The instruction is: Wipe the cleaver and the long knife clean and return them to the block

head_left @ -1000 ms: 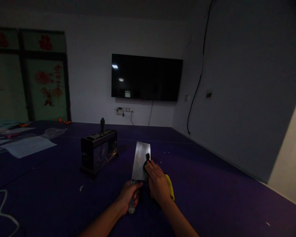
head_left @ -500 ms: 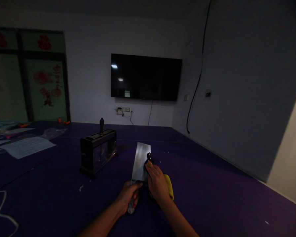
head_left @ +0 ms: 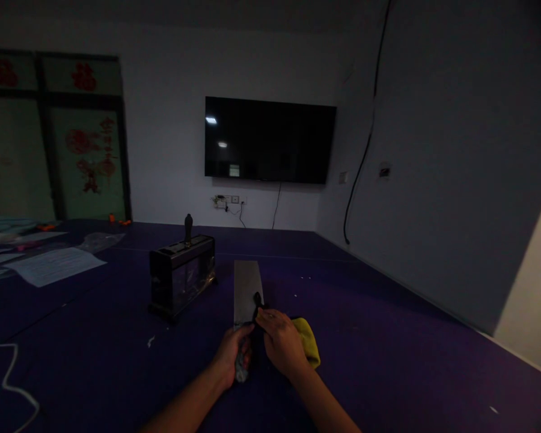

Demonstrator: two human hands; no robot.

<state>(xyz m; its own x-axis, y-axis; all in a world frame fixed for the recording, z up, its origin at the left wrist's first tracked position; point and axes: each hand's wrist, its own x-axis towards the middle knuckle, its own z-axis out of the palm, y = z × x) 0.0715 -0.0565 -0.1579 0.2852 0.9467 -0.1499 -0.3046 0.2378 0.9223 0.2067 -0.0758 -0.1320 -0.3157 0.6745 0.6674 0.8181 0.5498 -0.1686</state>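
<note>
A broad-bladed cleaver points away from me, its blade dull grey. My left hand is wrapped round its handle, which looks covered in clear plastic. With fingers pressed together, my right hand holds a yellow-and-black cloth against the right edge of the blade, near the handle end. The dark side of the cloth shows at the fingertips, and the yellow part hangs behind the wrist. Left of the cleaver stands a black knife block with clear sides and one dark knife handle sticking up.
The purple-blue tabletop carries small white scraps. Printed paper and a clear plastic bag lie at the left, with a white cable in front. A television hangs on the far wall, and a black cable runs down the right wall.
My right hand and the cloth have slid down the blade toward the handle and leftward. The cleaver has turned slightly left, and its blade reflects less light.
</note>
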